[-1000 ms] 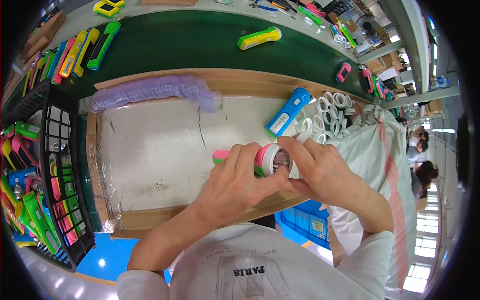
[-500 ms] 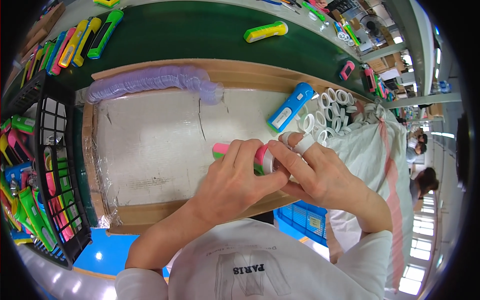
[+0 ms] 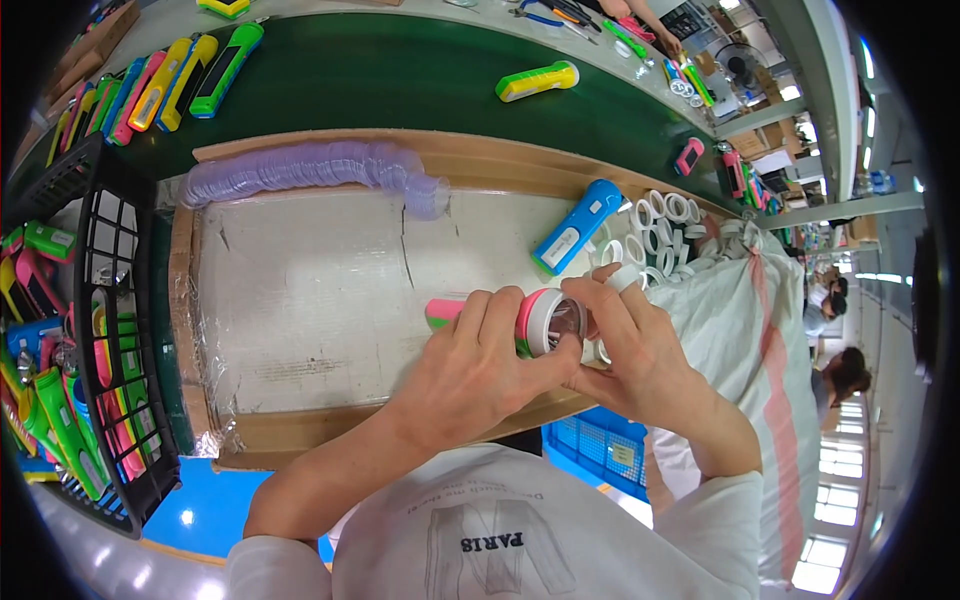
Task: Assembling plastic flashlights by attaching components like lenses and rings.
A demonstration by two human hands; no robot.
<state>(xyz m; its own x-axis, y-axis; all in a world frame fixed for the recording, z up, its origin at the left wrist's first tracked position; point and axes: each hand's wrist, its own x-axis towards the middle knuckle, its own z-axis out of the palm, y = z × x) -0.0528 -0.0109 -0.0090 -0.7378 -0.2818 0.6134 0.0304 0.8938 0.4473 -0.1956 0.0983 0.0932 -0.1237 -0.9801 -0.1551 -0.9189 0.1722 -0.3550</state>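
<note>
A pink and green flashlight (image 3: 445, 311) lies sideways in my left hand (image 3: 468, 358), whose fingers wrap round its body. Its head wears a white ring (image 3: 540, 320), and the round front opening faces right. My right hand (image 3: 645, 345) is closed at that front edge, thumb below and fingers above; whether something small is between them is hidden. White wrapping (image 3: 626, 278) covers part of a right finger. Beyond my right hand lies a blue flashlight (image 3: 578, 228), next to a heap of loose white rings (image 3: 660, 235).
A long stack of clear purplish discs (image 3: 300, 172) lies along the far side of the cardboard tray (image 3: 330, 410). A black crate (image 3: 150, 430) of flashlights stands left, a white woven sack (image 3: 730, 330) right. A yellow flashlight (image 3: 538, 82) rests on the green belt (image 3: 400, 70).
The flashlight's head has turned more toward me, so its white ring and opening now show. My right fingers have shifted from over the head to its right edge.
</note>
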